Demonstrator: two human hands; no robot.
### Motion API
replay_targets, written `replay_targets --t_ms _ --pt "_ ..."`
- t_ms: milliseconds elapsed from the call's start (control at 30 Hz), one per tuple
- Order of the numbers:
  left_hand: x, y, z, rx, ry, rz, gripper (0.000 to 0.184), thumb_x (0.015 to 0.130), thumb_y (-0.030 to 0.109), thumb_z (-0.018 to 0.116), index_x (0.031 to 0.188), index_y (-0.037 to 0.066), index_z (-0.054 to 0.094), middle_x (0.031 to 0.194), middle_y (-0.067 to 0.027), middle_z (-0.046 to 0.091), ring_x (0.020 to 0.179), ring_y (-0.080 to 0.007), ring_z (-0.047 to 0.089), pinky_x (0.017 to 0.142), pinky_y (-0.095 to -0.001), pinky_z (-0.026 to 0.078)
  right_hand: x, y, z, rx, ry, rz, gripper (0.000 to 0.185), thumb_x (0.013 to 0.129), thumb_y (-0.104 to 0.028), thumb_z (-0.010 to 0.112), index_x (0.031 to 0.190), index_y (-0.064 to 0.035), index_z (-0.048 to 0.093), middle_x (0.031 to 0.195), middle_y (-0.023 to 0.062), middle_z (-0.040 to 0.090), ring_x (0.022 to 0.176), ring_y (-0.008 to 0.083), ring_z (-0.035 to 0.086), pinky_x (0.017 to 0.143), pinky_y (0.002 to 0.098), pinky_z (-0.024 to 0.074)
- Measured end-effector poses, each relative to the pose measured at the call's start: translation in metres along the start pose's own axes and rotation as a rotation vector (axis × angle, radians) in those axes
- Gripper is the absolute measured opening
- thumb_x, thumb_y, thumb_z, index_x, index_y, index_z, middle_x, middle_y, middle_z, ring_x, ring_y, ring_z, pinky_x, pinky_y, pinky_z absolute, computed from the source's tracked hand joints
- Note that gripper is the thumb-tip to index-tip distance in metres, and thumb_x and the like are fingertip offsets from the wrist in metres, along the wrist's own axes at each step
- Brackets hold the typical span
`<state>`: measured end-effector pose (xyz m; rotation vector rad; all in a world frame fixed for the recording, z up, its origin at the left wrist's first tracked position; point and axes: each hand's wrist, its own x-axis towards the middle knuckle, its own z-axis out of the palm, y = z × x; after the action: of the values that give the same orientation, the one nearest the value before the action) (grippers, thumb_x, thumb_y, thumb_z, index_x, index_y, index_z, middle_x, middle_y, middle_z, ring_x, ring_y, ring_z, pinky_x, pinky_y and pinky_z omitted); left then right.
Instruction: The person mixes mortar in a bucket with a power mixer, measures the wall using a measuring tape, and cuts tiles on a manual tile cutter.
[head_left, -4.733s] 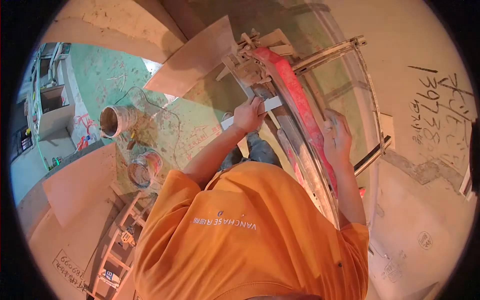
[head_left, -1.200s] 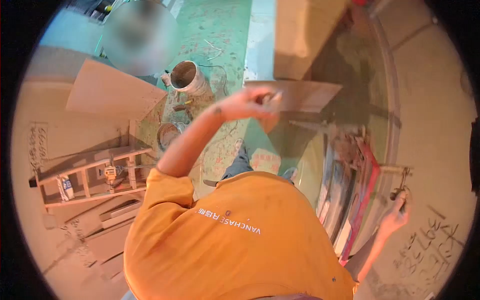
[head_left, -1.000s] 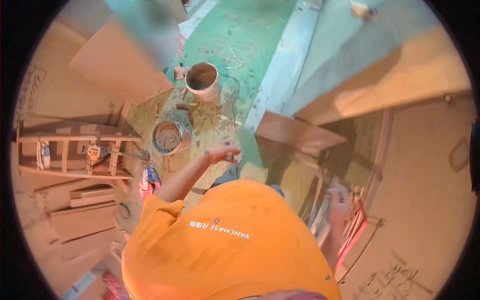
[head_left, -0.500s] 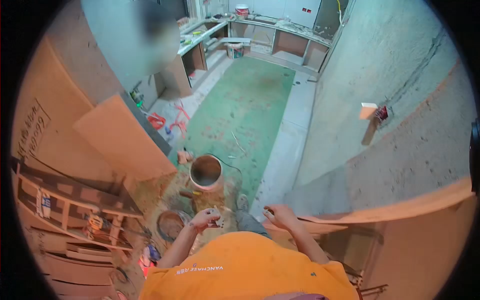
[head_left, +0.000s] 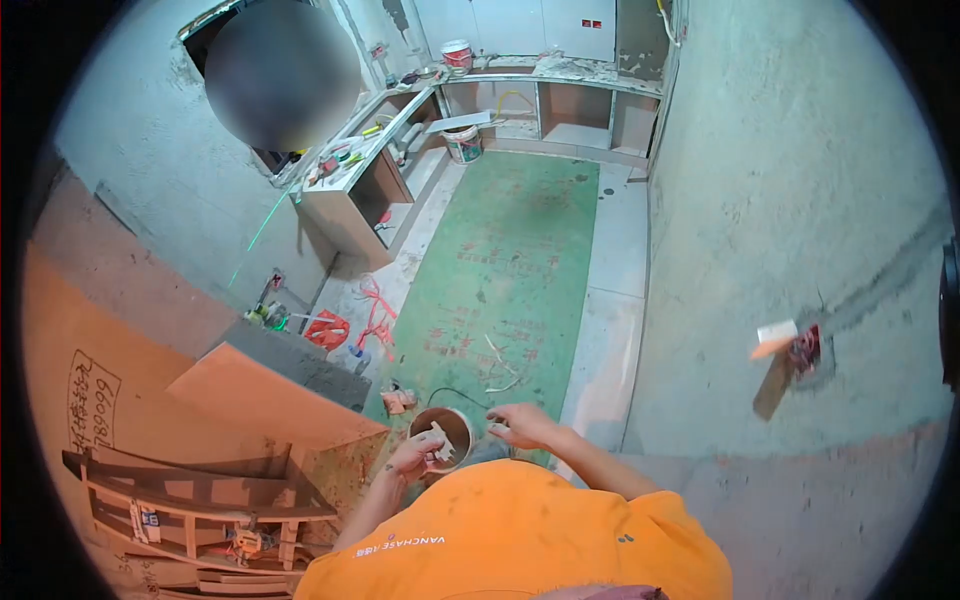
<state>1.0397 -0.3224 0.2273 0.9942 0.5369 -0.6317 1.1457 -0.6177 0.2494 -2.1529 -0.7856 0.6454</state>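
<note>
My left hand (head_left: pixel 412 456) is closed around small pale pieces (head_left: pixel 441 441) whose exact kind I cannot make out. It is over the near left side of a round open bucket (head_left: pixel 458 421), whose rim it partly covers. To the right of the bucket is my right hand (head_left: pixel 522 426), its fingers curled together. Anything between those fingers is too small to tell. A dark cable (head_left: pixel 455 393) curves across the floor just beyond the bucket.
Green floor sheeting (head_left: pixel 520 240) runs toward cabinet frames (head_left: pixel 575 112) at the back. An orange-lit board (head_left: pixel 270 395) leans at left, above a wooden rack (head_left: pixel 190 525). A socket box with wires (head_left: pixel 805 350) juts from the right wall. Red netting (head_left: pixel 326 330) lies at left.
My view has shifted forward and lifted. The bucket now appears right by my hands, and the round tub left of them has gone out of view. Both hands have come closer together.
</note>
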Motion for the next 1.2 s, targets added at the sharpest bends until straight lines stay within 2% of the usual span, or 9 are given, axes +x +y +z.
replay_targets --t_ms 100,233,367,467,533,633,767,933,1200 --pt "0.069 0.043 0.026 0.122 -0.113 -0.105 0.011 0.094 0.018 0.065 0.101 0.01 0.062 0.087 -0.0012 0.066 0.072 -0.0108 0.064 0.063 -0.0266 0.053 0.06 0.023 -0.014 0.182 0.137 -0.073 0.042 0.092 -0.035 0.064 0.125 -0.0088 0.064 0.111 0.0157 0.071 0.102 0.0325 0.068 0.088 0.0406 0.0535" --pt "0.185 0.102 0.066 0.333 -0.206 -0.049 0.015 0.092 0.021 0.067 0.1 0.01 0.062 0.084 0.0012 0.064 0.066 -0.0069 0.058 0.056 -0.0223 0.043 0.133 0.08 -0.061 0.228 0.213 -0.041 0.042 0.092 -0.034 0.063 0.123 -0.0058 0.065 0.11 0.0164 0.071 0.099 0.0307 0.069 0.088 0.0389 0.053" --pt "0.295 0.171 0.123 0.498 -0.458 -0.089 0.018 0.09 0.022 0.069 0.101 0.01 0.062 0.082 0.0035 0.063 0.062 -0.0047 0.051 0.054 -0.02 0.039 0.167 0.14 -0.156 0.153 0.117 0.167 0.038 0.092 -0.031 0.065 0.117 -0.0028 0.068 0.103 0.0138 0.072 0.093 0.0243 0.069 0.085 0.0357 0.0532" --pt "0.354 0.213 0.171 0.527 -0.494 -0.16 0.021 0.09 0.022 0.069 0.105 0.008 0.063 0.086 0.0018 0.064 0.069 -0.0061 0.055 0.059 -0.0219 0.043 0.168 0.163 -0.223 0.296 0.146 0.33 0.036 0.088 -0.031 0.068 0.111 -0.0028 0.07 0.099 0.0112 0.073 0.089 0.0215 0.069 0.08 0.0345 0.0534" --pt "0.38 0.25 0.201 0.591 -0.497 -0.19 0.023 0.089 0.022 0.068 0.107 0.007 0.063 0.088 0.001 0.065 0.072 -0.0068 0.057 0.062 -0.0228 0.045 0.179 0.176 -0.261 0.389 0.196 0.381 0.036 0.087 -0.031 0.069 0.108 -0.0027 0.071 0.097 0.0098 0.073 0.086 0.0201 0.069 0.078 0.0338 0.0535" --pt "0.411 0.303 0.253 0.624 -0.452 -0.217 0.032 0.088 0.024 0.07 0.114 0.006 0.063 0.096 -0.0026 0.066 0.084 -0.0106 0.06 0.073 -0.0273 0.05 0.197 0.21 -0.299 0.573 0.311 0.441 0.025 0.091 -0.022 0.068 0.107 -0.0027 0.071 0.09 0.0042 0.071 0.08 0.0112 0.065 0.072 0.0287 0.0536" --pt "0.494 0.351 0.291 0.617 -0.377 -0.268 0.036 0.087 0.021 0.071 0.12 0.009 0.062 0.091 0.0017 0.064 0.078 -0.0076 0.057 0.069 -0.0252 0.047 0.249 0.287 -0.354 0.908 0.423 0.54 0.018 0.092 -0.019 0.068 0.1 -0.0035 0.071 0.09 0.0045 0.071 0.077 0.0111 0.064 0.069 0.0287 0.054" --pt "0.607 0.444 0.343 0.722 -0.247 -0.231 0.038 0.086 0.02 0.072 0.121 0.008 0.061 0.093 0.0012 0.064 0.079 -0.0077 0.058 0.069 -0.0253 0.048 0.336 0.372 -0.47 0.891 0.354 0.393 0.019 0.091 -0.019 0.071 0.103 -0.0032 0.069 0.088 0.0045 0.069 0.076 0.0104 0.064 0.069 0.027 0.0544" --pt "0.71 0.565 0.4 0.519 -0.218 -0.127 0.045 0.085 0.016 0.075 0.126 0.007 0.057 0.096 -0.0012 0.066 0.085 -0.0101 0.061 0.073 -0.0269 0.05 0.424 0.416 -0.639 1.034 0.169 0.38 0.024 0.089 -0.018 0.072 0.107 -0.0024 0.069 0.093 0.0034 0.069 0.077 0.01 0.063 0.068 0.0249 0.0531"
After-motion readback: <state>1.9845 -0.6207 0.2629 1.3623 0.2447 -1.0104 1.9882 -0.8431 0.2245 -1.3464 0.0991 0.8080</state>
